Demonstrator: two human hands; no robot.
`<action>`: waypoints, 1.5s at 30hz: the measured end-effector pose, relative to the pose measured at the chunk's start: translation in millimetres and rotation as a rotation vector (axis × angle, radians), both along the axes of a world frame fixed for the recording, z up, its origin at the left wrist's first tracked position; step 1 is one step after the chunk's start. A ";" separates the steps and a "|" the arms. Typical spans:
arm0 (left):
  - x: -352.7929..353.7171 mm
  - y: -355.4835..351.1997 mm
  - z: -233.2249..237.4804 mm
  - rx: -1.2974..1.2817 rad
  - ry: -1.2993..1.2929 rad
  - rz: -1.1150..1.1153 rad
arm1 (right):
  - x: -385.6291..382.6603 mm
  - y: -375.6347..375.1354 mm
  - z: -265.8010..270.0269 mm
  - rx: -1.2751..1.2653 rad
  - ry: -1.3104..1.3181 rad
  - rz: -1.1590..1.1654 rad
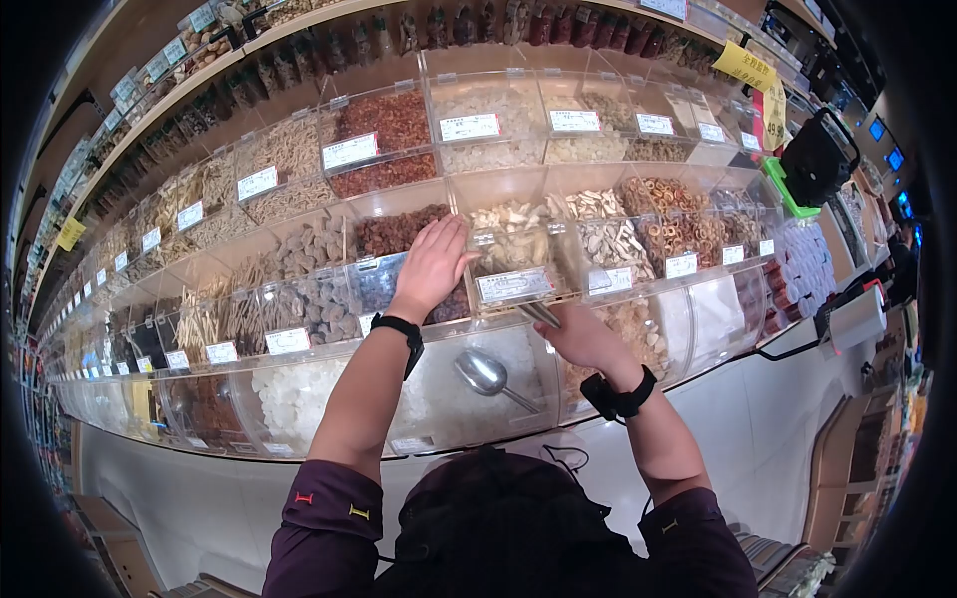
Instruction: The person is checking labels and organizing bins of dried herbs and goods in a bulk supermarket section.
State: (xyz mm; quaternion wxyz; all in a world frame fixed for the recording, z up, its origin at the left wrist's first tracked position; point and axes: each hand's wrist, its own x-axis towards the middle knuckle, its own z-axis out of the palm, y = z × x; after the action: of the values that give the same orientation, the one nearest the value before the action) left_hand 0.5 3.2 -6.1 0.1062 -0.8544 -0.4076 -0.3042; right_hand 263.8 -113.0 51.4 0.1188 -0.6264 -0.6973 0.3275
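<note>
My left hand (434, 264) lies with fingers stretched out over the front of a bin of dark red dried fruit (399, 231). Its thumb is by the edge of the neighbouring bin, which holds pale dried pieces (513, 216) behind a clear panel with a white label (513, 285). Just below that label, my right hand (588, 337) is closed round a shiny metal handle (539, 314). The handle's far end is hidden, so the tool's kind does not show. A metal scoop (482, 372) rests over white lumps (429, 399) in the lower bin, apart from both hands.
Rows of clear bins with dried goods, such as ring-shaped slices (668, 217) and red pieces (384, 125), curve away on both sides. Packed bottles line the shelf above. A black device (817, 159) on a green base and a white roll (855, 321) stand at the right.
</note>
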 end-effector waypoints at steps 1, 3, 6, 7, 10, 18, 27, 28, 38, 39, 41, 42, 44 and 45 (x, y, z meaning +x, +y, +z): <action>0.1 0.2 -0.1 0.010 -0.009 -0.006 | -3.1 0.3 -4.6 -0.061 -0.051 0.037; 0.3 -0.1 0.1 0.007 -0.011 -0.005 | -10.5 -2.1 -15.7 -0.035 -0.096 0.031; -0.6 -0.6 1.4 -0.008 -0.005 0.000 | -25.2 -3.4 -18.2 0.006 -0.138 0.018; -0.3 -1.3 1.2 -0.022 0.000 0.004 | -29.8 -4.1 -17.2 0.018 -0.138 0.010; 0.4 -1.7 1.2 -0.024 -0.004 0.009 | -35.6 5.0 -38.4 0.032 -0.157 0.001; -0.3 -2.2 2.7 -0.019 -0.034 -0.006 | 6.9 9.0 -40.4 0.017 0.015 -0.018; 0.0 -1.2 2.6 -0.008 -0.013 -0.003 | 15.4 1.4 -25.4 -0.208 0.354 -0.262; 0.1 -1.2 2.7 -0.009 -0.006 0.002 | 15.4 1.3 -25.9 -0.269 0.468 -0.280; -0.6 -2.5 1.8 -0.014 -0.026 -0.001 | 7.3 -6.0 -5.2 -0.153 0.232 -0.286; -1.1 -1.9 1.4 -0.008 -0.011 0.001 | 8.0 -7.7 -1.6 -0.047 0.171 -0.291; -1.0 -0.7 2.1 0.002 0.005 -0.002 | 7.1 -6.7 -23.3 0.141 0.094 -0.189; -0.4 -1.2 2.7 -0.008 -0.006 -0.004 | 3.6 -8.0 -26.4 0.329 0.017 -0.087; 0.5 -1.5 4.4 -0.015 -0.015 -0.009 | -7.3 -10.2 -29.8 0.280 0.001 -0.043; 0.3 -1.1 3.8 -0.013 -0.012 -0.007 | -14.5 -11.1 -29.5 0.228 -0.015 0.006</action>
State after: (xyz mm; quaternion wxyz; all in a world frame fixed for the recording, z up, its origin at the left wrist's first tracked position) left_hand 0.7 2.2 -2.4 0.0974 -0.8546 -0.4073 -0.3070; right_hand 249.2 -124.1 22.0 0.1828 -0.6092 -0.7329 0.2416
